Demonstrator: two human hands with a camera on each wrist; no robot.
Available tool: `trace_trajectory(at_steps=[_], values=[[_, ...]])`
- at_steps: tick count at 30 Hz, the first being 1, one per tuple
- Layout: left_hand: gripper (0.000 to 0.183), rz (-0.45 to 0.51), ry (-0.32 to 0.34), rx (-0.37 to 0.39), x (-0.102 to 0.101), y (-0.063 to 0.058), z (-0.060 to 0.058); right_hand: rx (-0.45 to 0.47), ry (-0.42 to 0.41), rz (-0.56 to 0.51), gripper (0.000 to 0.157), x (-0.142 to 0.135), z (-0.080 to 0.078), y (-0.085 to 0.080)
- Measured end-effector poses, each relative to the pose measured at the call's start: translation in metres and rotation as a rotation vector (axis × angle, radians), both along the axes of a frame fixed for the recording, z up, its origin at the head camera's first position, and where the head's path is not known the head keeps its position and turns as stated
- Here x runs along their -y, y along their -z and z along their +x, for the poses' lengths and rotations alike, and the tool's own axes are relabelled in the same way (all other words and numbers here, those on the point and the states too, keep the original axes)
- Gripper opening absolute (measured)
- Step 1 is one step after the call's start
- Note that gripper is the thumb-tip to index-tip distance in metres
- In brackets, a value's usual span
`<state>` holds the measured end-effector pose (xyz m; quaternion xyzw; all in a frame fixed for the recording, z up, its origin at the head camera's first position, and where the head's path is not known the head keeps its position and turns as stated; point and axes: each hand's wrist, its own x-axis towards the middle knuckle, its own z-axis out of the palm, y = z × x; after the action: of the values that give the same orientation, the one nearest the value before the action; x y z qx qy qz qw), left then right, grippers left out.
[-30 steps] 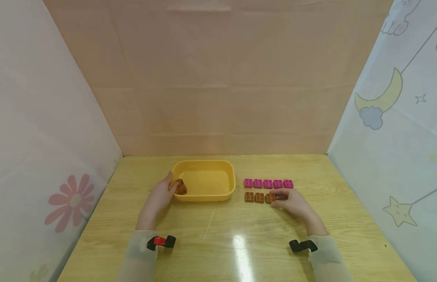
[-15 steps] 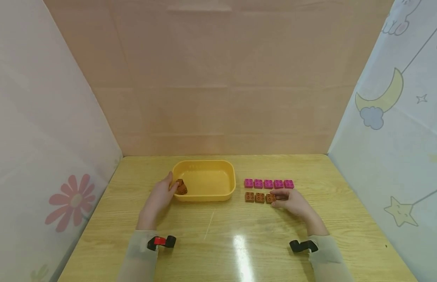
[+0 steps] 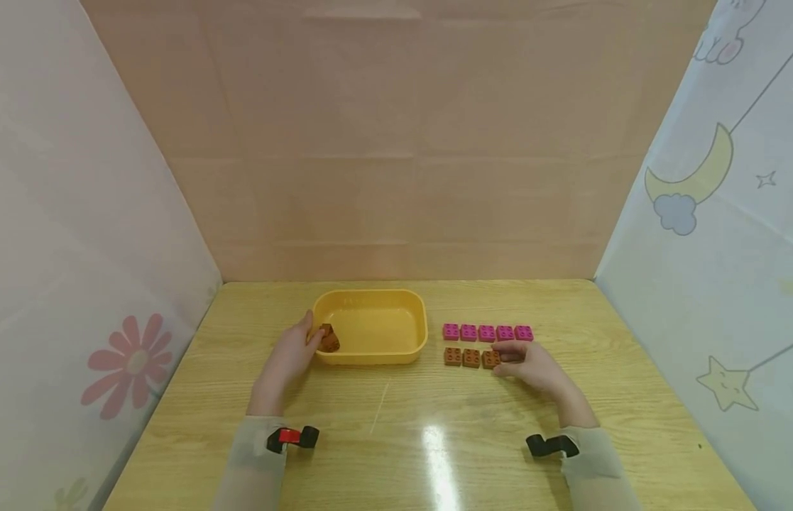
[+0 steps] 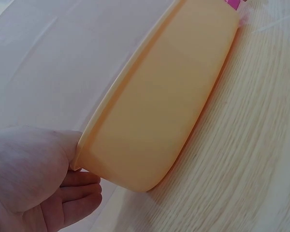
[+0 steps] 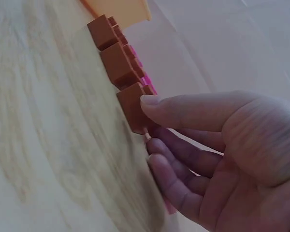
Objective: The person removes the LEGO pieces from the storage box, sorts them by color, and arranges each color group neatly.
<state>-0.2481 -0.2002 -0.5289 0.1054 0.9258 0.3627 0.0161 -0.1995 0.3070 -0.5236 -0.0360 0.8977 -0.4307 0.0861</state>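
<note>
My left hand (image 3: pixel 290 358) grips the left end of a yellow plastic tray (image 3: pixel 383 332), its thumb over the rim and fingers outside. In the left wrist view the tray's front wall (image 4: pixel 140 116) faces me. A few brown toy bricks (image 3: pixel 331 343) lie inside, partly hidden by the thumb. To the right, my right hand (image 3: pixel 530 365) pinches a brown building brick (image 3: pixel 491 360) between thumb and fingers, at the right end of a short row. Up close in the right wrist view, the thumb presses the near side of that brick (image 5: pixel 132 107).
Two more brown bricks, the middle one (image 3: pixel 471 358) and the left one (image 3: pixel 452 357), complete the short row. Behind it runs a line of several pink bricks (image 3: pixel 487 333). The wooden table (image 3: pixel 370 454) is bounded by fabric-covered walls at the back and both sides.
</note>
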Motion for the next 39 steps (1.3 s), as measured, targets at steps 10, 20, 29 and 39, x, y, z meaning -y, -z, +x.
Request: trace_trajectory(at_steps=[10,20,29,39], values=[[0.067,-0.003,0.000,-0.014,0.000,-0.001,0.001,-0.055,-0.015,-0.065,0.048,-0.001,0.007,-0.021],[0.067,0.000,0.009,-0.025,0.000,-0.002,0.000,-0.090,-0.096,-0.125,0.045,0.037,0.001,-0.042],[0.067,-0.011,0.001,-0.007,-0.002,0.003,0.003,-0.053,-0.186,-0.170,0.047,0.081,-0.017,-0.039],[0.067,-0.005,-0.012,-0.031,-0.002,0.001,0.002,-0.030,-0.247,-0.249,0.042,0.126,-0.031,-0.035]])
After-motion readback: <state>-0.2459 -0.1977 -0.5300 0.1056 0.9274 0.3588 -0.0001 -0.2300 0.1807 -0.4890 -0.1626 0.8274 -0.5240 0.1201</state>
